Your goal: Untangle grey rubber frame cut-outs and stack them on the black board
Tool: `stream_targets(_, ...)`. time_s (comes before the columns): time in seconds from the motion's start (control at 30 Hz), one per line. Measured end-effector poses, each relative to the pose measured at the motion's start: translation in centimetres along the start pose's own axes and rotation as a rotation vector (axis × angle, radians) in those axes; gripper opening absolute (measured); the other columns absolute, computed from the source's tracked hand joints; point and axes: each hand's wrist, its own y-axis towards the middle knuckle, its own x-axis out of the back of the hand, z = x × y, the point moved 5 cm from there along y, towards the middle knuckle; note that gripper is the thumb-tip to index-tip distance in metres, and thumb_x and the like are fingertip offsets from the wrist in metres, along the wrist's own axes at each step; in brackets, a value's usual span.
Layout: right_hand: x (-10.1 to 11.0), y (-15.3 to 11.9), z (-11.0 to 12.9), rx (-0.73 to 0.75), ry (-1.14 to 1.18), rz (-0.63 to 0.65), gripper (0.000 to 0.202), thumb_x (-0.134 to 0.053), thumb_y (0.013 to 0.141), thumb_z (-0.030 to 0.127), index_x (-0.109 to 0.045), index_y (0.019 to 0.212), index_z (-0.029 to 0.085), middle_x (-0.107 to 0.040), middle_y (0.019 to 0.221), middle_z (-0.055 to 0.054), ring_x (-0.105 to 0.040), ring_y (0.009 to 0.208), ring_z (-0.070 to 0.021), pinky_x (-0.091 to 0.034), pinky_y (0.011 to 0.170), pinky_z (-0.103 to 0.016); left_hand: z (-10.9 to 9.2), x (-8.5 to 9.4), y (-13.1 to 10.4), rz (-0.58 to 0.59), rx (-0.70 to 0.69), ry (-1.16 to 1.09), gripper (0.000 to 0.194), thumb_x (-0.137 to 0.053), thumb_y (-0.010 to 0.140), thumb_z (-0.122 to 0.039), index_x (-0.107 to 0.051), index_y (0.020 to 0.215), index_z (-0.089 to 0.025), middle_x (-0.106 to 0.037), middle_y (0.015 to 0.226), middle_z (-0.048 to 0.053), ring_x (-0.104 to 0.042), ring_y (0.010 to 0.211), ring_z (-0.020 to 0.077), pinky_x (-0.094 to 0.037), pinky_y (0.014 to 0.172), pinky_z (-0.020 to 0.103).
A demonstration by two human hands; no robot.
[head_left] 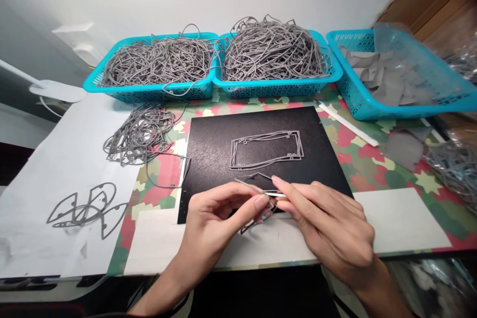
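Loop (246, 184): thin, gray and bent, up in my fingers over the near edge of the black board (208, 134), close to the middle of the near edge of the desk (121, 253)
Left hand (219, 211): thumb and forefinger pinched narrow on the loop
Right hand (331, 223): closed on a slim pale tool (275, 194), forefinger stretched along it; tweezers or a pick, I cannot tell
Tip: aimed at my left thumb; whether it touches the strand or only lies beside it, my fingers hide
Pinch: best right next to the spot the tool works on, since so thin a strand would likely spring away if held far off
Pressure: light, I judge; the loop looks soft, and a hard jab could nick or stretch it
Angle: low and along the strand seems safer than straight in, with the tip clear of my thumb
Stack (265, 163): several loops laid as a rectangle inside the board's edges, just beyond my fingers; hands held a little high should spare it a knock
Pile (143, 134): tangled loops off the board's far left corner, one strand straying over its left edge, where my left sleeve or wrist could snag it
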Motion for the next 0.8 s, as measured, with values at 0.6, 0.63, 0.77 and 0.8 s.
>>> stream_targets(0.6, 0.4, 0.1, -0.4, -0.033, -0.024, 0.025, 0.032, -0.065, 0.108, 0.002, -0.073, 0.138, 0.011, -0.086, 0.117, -0.009, -0.079, 0.093, -0.0182, -0.059, 0.086, -0.032, 1.0, -0.4, -0.7, 0.060, 0.116, -0.078, 0.009, -0.086, 0.096, -0.022, -0.089, 0.088, -0.020, -0.086, 0.079, 0.003, -0.078, 0.064, 0.0132, -0.065, 0.066, 0.017)
stream_targets(0.63, 0.9, 0.0, -0.8, -0.098, -0.044, -0.056, 0.033, -0.068, 0.106, 0.003, -0.075, 0.137, 0.013, -0.086, 0.115, -0.007, -0.078, 0.090, -0.0168, -0.059, 0.085, -0.031, 1.1, -0.3, -0.8, 0.038, 0.125, -0.083, 0.010, -0.085, 0.097, -0.023, -0.088, 0.088, -0.020, -0.085, 0.076, 0.003, -0.077, 0.062, 0.0132, -0.065, 0.065, 0.018)
stream_targets(0.77, 2.6, -0.7, -2.8, -0.367, -0.165, -0.304, 0.037, -0.075, 0.103, 0.008, -0.079, 0.136, 0.025, -0.080, 0.096, -0.002, -0.067, 0.068, -0.0133, -0.055, 0.066, -0.028, 1.3, 0.3, -1.3, -0.026, 0.124, -0.035, 0.014, -0.088, 0.095, -0.027, -0.086, 0.085, -0.017, -0.081, 0.069, 0.002, -0.076, 0.057, 0.0139, -0.065, 0.061, 0.019)
stream_targets(0.8, 2.8, -0.9, -3.2, -0.409, -0.160, -0.334, 0.036, -0.076, 0.103, 0.011, -0.080, 0.136, 0.026, -0.079, 0.094, -0.002, -0.066, 0.067, -0.0139, -0.054, 0.064, -0.028, 1.4, 0.5, -1.4, -0.039, 0.125, -0.037, 0.015, -0.089, 0.095, -0.028, -0.085, 0.085, -0.017, -0.081, 0.069, 0.002, -0.075, 0.055, 0.0138, -0.065, 0.059, 0.018)
